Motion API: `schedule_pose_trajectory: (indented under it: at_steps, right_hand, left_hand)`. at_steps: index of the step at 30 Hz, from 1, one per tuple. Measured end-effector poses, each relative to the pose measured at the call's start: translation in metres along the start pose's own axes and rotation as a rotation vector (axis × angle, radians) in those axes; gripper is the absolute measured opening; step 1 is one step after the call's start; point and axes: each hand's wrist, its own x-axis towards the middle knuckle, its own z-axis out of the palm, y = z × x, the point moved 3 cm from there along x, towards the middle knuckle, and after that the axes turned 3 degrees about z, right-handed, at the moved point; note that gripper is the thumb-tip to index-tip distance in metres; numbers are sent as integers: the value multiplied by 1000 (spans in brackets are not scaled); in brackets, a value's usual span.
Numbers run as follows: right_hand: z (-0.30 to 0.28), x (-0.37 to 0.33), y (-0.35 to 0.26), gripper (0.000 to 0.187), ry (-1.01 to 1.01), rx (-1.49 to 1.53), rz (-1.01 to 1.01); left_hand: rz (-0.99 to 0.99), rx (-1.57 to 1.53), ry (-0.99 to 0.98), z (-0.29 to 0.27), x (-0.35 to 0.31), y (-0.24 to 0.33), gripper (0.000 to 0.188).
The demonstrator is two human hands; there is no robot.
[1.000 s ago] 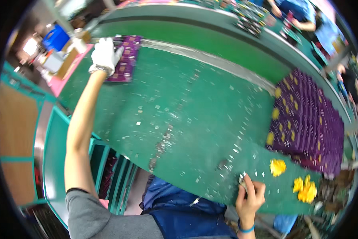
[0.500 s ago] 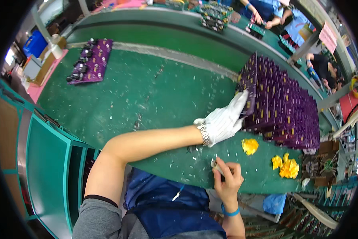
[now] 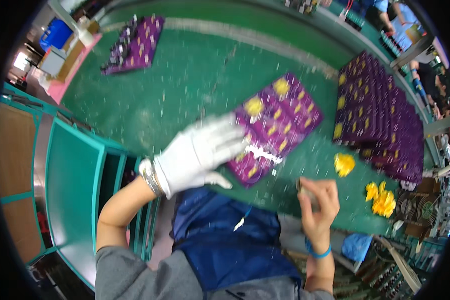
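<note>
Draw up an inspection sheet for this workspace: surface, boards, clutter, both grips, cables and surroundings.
Surface: green table, strewn with small pale bits.
Job's things: purple board near the middle; stack of purple boards at right; board with dark parts at far left.
Clutter: yellow clumps near the stack.
Left grip: gloved, fingers extended over the middle board's edge; contact blurred.
Right grip: bare, pinching a small thing, unclear what.
Cables: nothing seen.
Surroundings: teal cabinet at left, fans at right, co-workers beyond.
</note>
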Motion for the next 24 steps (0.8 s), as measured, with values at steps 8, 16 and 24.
schedule_pose_trajectory:
  at_steps: [8,16,24]
  right_hand:
    - [39,25,-29,39,-291,-118,-47]
    - [59,21,-31,48,-386,-334,-179]
    - [66,45,-41,52,-233,-176,-182]
  left_hand:
    - [-612,105,482,61,-11,-9,69]
    - [-554,47,483,67,-13,-9,60]
    - [-548,18,481,66,-12,-9,52]
